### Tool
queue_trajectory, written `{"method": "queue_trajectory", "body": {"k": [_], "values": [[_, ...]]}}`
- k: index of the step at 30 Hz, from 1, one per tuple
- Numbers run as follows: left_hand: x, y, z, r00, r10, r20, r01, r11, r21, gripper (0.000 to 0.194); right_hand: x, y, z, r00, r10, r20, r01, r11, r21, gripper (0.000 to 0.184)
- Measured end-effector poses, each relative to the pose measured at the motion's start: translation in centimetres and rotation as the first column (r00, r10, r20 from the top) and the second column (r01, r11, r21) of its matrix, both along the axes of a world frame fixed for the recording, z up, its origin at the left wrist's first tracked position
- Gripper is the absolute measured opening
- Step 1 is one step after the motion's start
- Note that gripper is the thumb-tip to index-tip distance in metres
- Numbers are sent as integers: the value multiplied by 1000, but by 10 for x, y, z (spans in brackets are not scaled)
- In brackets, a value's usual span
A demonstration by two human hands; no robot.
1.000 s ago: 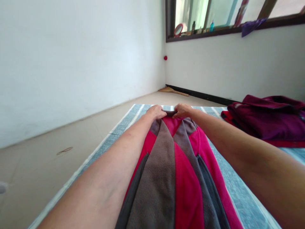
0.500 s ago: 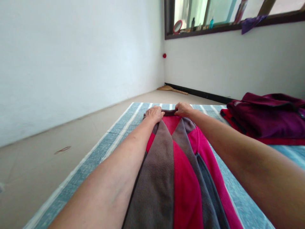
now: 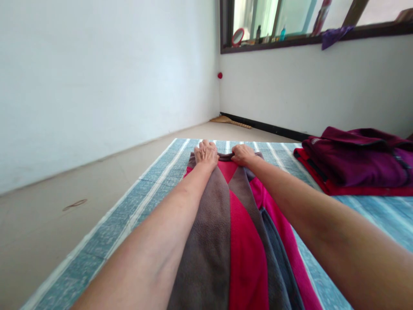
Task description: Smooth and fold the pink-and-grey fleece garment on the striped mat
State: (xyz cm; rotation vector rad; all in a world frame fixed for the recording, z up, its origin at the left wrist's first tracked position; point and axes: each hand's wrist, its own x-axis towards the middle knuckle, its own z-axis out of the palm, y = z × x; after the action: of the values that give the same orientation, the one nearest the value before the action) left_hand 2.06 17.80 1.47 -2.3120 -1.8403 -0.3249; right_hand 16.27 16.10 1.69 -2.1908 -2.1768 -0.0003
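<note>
A grey and pink fleece garment [image 3: 247, 241] lies lengthwise on the striped blue sheet [image 3: 155, 189] and runs out of view below. At its far end, my left hand [image 3: 206, 153] is closed over the dark collar-like edge, knuckles up. A short way to its right, my right hand [image 3: 242, 154] pinches the same edge, thumb side inward. Between the two hands, part of the rolled dark edge shows. The fingertips of both hands are mostly hidden.
A folded purple garment [image 3: 364, 159] rests on a red one [image 3: 332, 187] at the right. A straw-coloured tool with a ribbed handle [image 3: 230, 121] lies on the floor by the corner. A thin loop [image 3: 75, 205] is on the floor at left. A windowsill [image 3: 274, 44] holds small items.
Both hands have moved slightly apart along the far edge, and more of the garment's far left corner shows. The left hand's fingers point farther forward. The view has shifted slightly right.
</note>
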Motion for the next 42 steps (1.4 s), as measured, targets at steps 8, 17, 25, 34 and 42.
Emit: {"method": "queue_trajectory", "body": {"k": [8, 17, 25, 34, 42], "values": [[4, -3, -1, 996, 83, 12, -84, 993, 88, 37, -19, -17, 3, 998, -49, 43, 45, 994, 96, 34], [-3, 3, -6, 986, 154, 57, -154, 988, 3, 47, -27, -28, -4, 993, -114, 28, 113, 992, 53, 34], [-11, 4, -5, 993, 112, 47, -110, 993, -33, 49, -25, -29, -15, 993, -118, 7, 117, 988, 97, 39], [-13, 8, -8, 997, 66, 31, -64, 996, -61, 51, -25, -27, -21, 992, -126, 4, 125, 985, 121, 41], [-19, 1, 1, 999, 19, 26, -19, 1000, -19, 46, -27, -27, -22, 991, -137, -5, 136, 980, 142, 38]]}}
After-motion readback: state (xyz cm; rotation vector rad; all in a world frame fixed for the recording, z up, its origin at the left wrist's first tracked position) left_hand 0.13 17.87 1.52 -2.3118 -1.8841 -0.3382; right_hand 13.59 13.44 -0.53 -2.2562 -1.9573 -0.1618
